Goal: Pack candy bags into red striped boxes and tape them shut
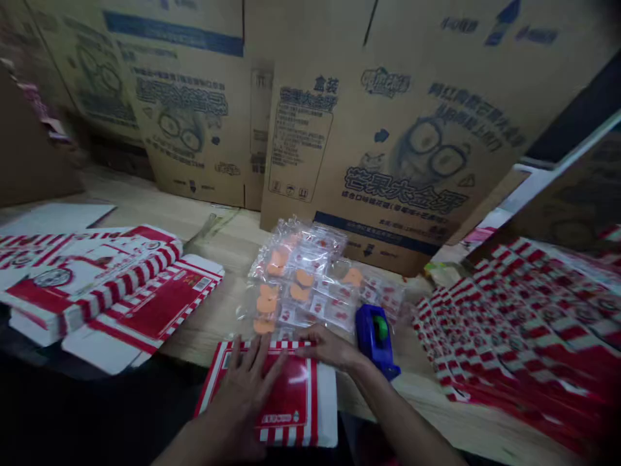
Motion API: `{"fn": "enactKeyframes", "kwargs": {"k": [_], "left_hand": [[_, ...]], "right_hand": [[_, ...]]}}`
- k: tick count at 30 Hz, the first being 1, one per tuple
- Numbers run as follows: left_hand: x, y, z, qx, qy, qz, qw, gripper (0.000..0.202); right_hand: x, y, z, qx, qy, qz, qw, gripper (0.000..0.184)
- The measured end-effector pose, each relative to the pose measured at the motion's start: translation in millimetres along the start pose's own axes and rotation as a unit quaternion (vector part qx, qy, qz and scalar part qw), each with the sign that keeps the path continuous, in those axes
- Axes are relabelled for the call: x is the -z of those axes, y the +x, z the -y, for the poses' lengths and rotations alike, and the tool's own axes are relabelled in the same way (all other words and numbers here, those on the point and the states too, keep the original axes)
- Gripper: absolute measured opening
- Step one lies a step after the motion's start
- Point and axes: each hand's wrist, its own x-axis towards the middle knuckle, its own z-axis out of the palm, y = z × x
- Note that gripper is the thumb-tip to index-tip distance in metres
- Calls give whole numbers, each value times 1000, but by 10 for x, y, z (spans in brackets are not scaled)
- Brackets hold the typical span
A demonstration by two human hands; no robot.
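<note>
A flattened red-and-white striped carton (291, 395) lies at the table's near edge, its white flap to the right. My left hand (245, 388) rests flat on its red face with the fingers spread. At the carton's far edge, my right hand (325, 346) has its fingers bent around the rim, pinching it; the fingertips are partly hidden. Just beyond the carton is a heap of clear plastic packets (310, 278) with orange pieces and small printed sachets inside. A blue tape dispenser (371, 340) with a green core stands beside my right forearm.
Stacked flat striped cartons (111, 272) lie at the left. A large fanned pile of striped cartons (514, 323) fills the right side. Tall brown cardboard boxes (388, 149) wall off the back of the wooden table (228, 259).
</note>
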Motion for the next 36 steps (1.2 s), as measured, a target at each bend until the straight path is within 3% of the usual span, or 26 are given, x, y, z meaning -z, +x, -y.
{"fn": "enactKeyframes", "kwargs": {"k": [2, 4, 6, 8, 10, 13, 17, 22, 26, 32, 36], "left_hand": [[-30, -22, 31, 18, -3, -26, 1000, 117], [-55, -53, 82, 32, -9, -53, 998, 110], [-73, -91, 154, 42, -17, -84, 995, 108], [-86, -128, 231, 53, -24, -109, 992, 109], [-97, -155, 296, 68, -30, -133, 988, 107], [-122, -175, 360, 87, -36, -165, 982, 103], [-188, -172, 408, 91, -45, -196, 975, 102], [-202, -137, 424, 90, -55, -212, 971, 101], [-137, -131, 409, 103, -64, -234, 965, 99], [-132, -125, 329, 99, -71, -287, 950, 95], [-150, -126, 284, 97, -73, -300, 946, 96]], "right_hand": [[83, 42, 24, 17, -28, -3, 999, 40], [230, 120, 47, 26, -83, -71, 994, 39], [456, 250, 60, 29, -175, -228, 957, 28], [719, 418, 45, 13, -250, -358, 900, 21], [951, 593, -2, -10, -284, -397, 873, 16], [1149, 789, -79, -28, -302, -370, 878, 6], [1199, 809, 7, 5, -321, -322, 891, 13], [1150, 480, 445, 63, -354, -327, 874, 12], [973, 127, 683, 77, -407, -340, 844, 32], [767, -250, 576, 63, -370, -245, 894, 46], [805, -354, 481, 29, -358, -273, 893, 47]]}}
